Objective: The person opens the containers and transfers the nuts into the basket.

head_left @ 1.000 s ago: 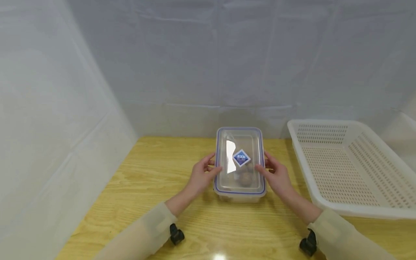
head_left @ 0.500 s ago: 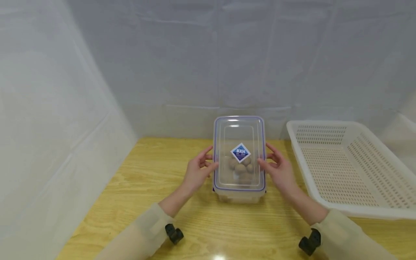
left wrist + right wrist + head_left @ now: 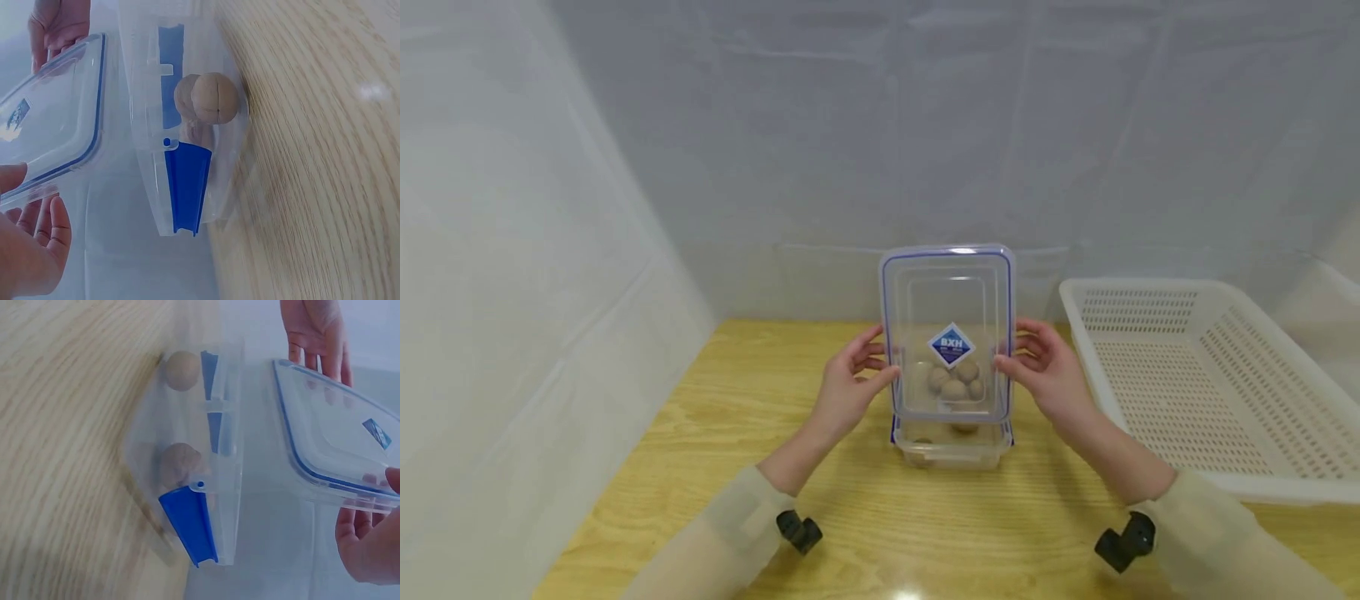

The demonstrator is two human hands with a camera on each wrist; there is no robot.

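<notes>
A clear plastic lid (image 3: 955, 292) with a blue seal and a blue diamond sticker is held tilted above its food container (image 3: 951, 454). My left hand (image 3: 850, 379) pinches the lid's left edge, thumb on top and fingers beneath. On the opposite edge my right hand (image 3: 1052, 375) grips it the same way. Through the lid show several round brown walnuts (image 3: 953, 390) inside the container. Both wrist views show the lid apart from the container's rim, and a blue side latch (image 3: 189, 187) hanging folded out. In the right wrist view another blue latch (image 3: 190, 525) hangs down.
A large white perforated plastic basket (image 3: 1187, 400) stands to the right, close to my right forearm. The wooden table (image 3: 775, 392) ends at a white sheet (image 3: 820, 167) hung behind it, and another sheet closes off the left side.
Both hands have lifted the lid off the container, raising its front edge and tilting it more upright. The container's front rim and walnuts have come into view; the basket stays put.
</notes>
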